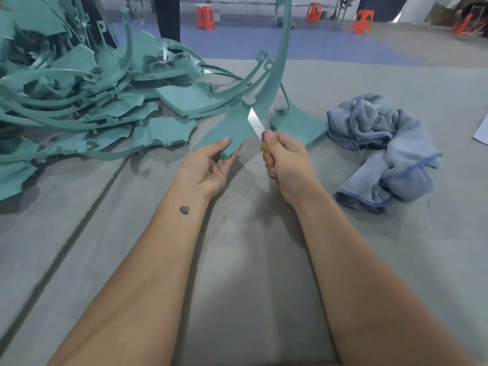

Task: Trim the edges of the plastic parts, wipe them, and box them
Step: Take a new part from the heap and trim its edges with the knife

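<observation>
A teal plastic part [232, 128] with a flat fan-shaped end and a long curved arm rising up and away is held over the grey table. My left hand [208, 167] pinches its near flat corner between thumb and fingers. My right hand [285, 162] grips a utility knife [255, 123] with a yellow handle; its silver blade lies against the right edge of the flat end. A second similar teal part [298, 125] rests just behind the knife.
A big heap of teal plastic parts [79, 96] fills the left of the grey cloth-covered table [250, 260]. A crumpled blue-grey towel [383, 149] lies to the right. A white sheet [482, 132] pokes in at the right edge. Orange stools [205, 17] stand far behind.
</observation>
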Motion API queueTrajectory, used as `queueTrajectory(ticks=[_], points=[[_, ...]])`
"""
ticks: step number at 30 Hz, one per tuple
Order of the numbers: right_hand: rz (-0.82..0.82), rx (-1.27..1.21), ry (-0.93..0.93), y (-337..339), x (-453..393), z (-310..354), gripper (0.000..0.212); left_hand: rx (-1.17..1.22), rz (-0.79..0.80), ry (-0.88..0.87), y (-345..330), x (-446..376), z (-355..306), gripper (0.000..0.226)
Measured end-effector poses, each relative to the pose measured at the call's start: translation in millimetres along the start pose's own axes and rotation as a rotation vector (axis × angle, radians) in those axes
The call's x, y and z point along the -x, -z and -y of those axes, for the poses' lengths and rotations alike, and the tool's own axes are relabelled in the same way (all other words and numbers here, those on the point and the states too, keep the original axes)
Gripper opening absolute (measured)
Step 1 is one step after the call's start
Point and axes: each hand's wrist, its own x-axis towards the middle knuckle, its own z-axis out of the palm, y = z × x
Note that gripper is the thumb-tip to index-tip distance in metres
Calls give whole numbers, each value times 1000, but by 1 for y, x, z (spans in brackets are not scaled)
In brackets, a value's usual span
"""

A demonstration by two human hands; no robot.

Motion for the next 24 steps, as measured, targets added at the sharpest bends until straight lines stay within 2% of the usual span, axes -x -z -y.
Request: queueTrajectory(ticks=[2, 6, 7, 11, 13, 16, 19, 21, 24], points=[[15, 13, 12, 0, 1, 0, 30, 3, -2, -1, 1, 1, -1, 11], [237, 145, 32, -6, 5, -3, 29, 6, -46, -4, 0, -1, -1, 10], [233, 142, 32, -6, 5, -3, 30, -7, -41, 0, 0, -1, -1, 9], [52, -13, -18, 2, -2, -2, 31, -33, 12, 30, 0, 2, -3, 13], [32, -46, -22, 3, -3, -3, 33, -30, 12, 25, 0, 3, -5, 13], [172, 11, -3, 0, -1, -4, 36, -33, 1, 31, 0, 3, -5, 7], [322, 120, 12, -4, 4, -3, 35, -26, -31, 54, 0, 1, -4, 13], [286, 93, 16, -3, 3, -2, 37, -45, -16, 63, -1, 2, -5, 12], [129, -65, -24, 3, -3, -2, 36, -68, 19, 38, -1, 3, -6, 14]])
